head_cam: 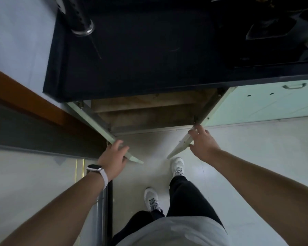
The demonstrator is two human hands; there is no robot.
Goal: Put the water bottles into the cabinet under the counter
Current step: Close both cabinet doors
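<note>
The cabinet under the dark counter stands with both pale green doors swung out toward me. My left hand grips the outer edge of the left door, fingers curled over its top. My right hand touches the outer edge of the right door, with its fingers spread along it and the thumb underneath. Inside I see brown wooden shelves. No water bottle is in view.
A metal perforated pole with a round base stands on the counter at the back left, and a dark stove sits at the right. A closed green cabinet door is to the right. My feet stand on pale floor tiles.
</note>
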